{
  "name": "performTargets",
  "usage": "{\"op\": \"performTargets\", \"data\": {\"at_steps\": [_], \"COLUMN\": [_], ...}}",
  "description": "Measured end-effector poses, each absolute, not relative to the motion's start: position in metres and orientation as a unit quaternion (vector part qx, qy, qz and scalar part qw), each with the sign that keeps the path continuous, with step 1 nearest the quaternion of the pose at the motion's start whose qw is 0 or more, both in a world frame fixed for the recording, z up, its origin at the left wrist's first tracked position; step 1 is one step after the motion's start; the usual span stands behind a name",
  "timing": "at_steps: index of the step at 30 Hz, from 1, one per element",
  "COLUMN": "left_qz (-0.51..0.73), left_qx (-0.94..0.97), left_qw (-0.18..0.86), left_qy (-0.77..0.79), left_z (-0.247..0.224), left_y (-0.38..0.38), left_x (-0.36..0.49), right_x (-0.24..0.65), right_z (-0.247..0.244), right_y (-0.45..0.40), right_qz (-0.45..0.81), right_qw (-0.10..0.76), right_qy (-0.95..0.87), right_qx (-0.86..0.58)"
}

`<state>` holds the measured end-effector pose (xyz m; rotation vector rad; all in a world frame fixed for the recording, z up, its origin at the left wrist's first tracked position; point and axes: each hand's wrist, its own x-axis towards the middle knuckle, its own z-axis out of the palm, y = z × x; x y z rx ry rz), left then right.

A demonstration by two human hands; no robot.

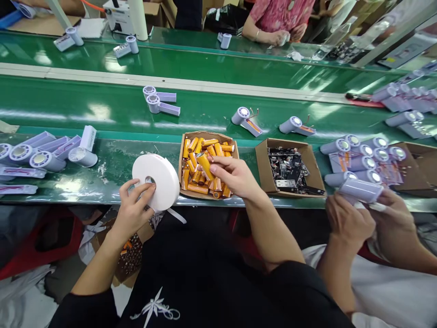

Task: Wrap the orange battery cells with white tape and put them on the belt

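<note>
The left hand [134,207] is half curled around a white tape roll [165,180], its fingers bent over the face and reaching the core hole. A loose strip [176,216] hangs off the roll, to the right of that hand. The right hand [235,175] is closed in a pinch, thumb against fingers, gripping an orange cylinder [205,165] tilted above a carton [198,196] of similar ones. Just right of the right hand is a second carton [262,157] of dark parts. Beyond and left of the left hand, a lilac casing [88,138] bears lettering too small to read.
</note>
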<state>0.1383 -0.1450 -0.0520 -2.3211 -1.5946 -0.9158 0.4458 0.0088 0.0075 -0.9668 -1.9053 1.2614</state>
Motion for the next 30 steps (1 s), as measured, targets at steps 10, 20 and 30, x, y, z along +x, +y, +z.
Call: {"op": "performTargets", "data": {"at_steps": [10, 20, 30], "left_qz": [-0.219, -0.155, -0.225], "left_qx": [-0.806, -0.835, -0.797], "left_qw": [0.165, 0.189, 0.252], "left_qy": [-0.525, -0.492, -0.501], "left_z": [-0.032, -0.018, -0.005], "left_y": [-0.147, -0.142, -0.135], "left_x": [0.147, 0.144, 0.18], "right_x": [0.43, 0.439, 0.409], "right_z": [0.007, 0.013, 0.002], "right_y": [-0.023, -0.006, -0.017], "right_qz": [0.446, 0.547, 0.65], "right_qw": [0.367, 0.256, 0.522], "right_qy": [-0.725, -0.706, -0.425], "right_qx": [-0.375, -0.37, -0.352]}}
